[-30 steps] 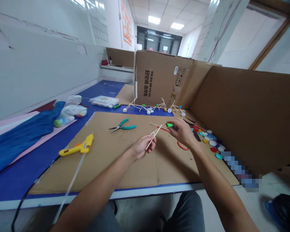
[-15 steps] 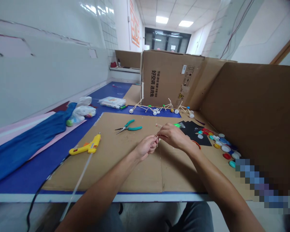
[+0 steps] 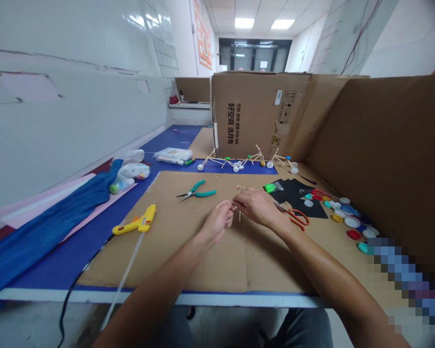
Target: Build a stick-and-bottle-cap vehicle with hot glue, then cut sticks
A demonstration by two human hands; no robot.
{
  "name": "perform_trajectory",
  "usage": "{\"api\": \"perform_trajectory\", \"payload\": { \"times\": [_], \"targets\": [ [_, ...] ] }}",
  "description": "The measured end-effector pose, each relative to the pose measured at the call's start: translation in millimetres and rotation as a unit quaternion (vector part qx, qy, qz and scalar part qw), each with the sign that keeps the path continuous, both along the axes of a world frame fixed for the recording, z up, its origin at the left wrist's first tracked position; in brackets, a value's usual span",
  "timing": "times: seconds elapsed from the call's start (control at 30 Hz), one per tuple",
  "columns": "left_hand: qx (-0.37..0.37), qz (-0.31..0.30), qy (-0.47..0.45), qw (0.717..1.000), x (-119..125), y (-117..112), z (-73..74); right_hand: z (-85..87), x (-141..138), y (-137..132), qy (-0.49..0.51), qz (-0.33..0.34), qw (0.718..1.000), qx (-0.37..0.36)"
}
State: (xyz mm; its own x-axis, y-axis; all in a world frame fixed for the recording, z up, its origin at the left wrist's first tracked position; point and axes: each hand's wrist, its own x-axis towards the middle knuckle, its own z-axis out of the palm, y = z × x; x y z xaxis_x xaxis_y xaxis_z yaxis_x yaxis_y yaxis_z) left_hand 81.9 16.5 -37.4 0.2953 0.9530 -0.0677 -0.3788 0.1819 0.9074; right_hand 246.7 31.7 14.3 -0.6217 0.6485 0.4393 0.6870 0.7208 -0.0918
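Note:
My left hand [image 3: 219, 220] and my right hand [image 3: 255, 205] meet over the middle of the brown cardboard sheet [image 3: 188, 251]. Both are closed in a pinch on thin wooden sticks [image 3: 238, 213] held between them. A little of the sticks shows between the fingers; the rest is hidden. Orange-handled scissors [image 3: 295, 216] lie just right of my right hand. Teal pliers [image 3: 197, 192] lie beyond my left hand. A yellow glue gun [image 3: 137, 224] with a glue stick rests at the sheet's left edge.
Several bottle caps [image 3: 342, 215] and black paper [image 3: 297, 193] lie at the right. Stick-and-cap models [image 3: 246, 162] stand before a large carton [image 3: 257, 113]. A cardboard wall [image 3: 380, 159] closes the right side. Blue cloth [image 3: 47, 217] and plastic bags [image 3: 130, 171] lie left.
My right hand left the green object at the right and came to my left hand, closing on the sticks. The sticks dropped from slanting upward to sit between both hands.

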Motion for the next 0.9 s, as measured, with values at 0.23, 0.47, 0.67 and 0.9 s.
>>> {"api": "perform_trajectory", "payload": {
  "times": [0.23,0.47,0.67,0.9],
  "targets": [
    [0.040,0.077,-0.031,0.996,-3,9,-2.3,2.1,2,-1,0.204,-0.058,0.962,-0.169],
    [0.074,0.087,-0.012,0.993,-3,7,1.6,-10.5,-2,4,0.354,0.029,0.864,-0.357],
    [0.083,0.078,0.002,0.993,-2,5,5.1,-15.5,-5,5,0.400,-0.005,0.834,-0.381],
    [0.069,0.079,0.001,0.994,-4,7,3.5,-15.4,-2,7,0.334,0.016,0.871,-0.360]
  ]
}}
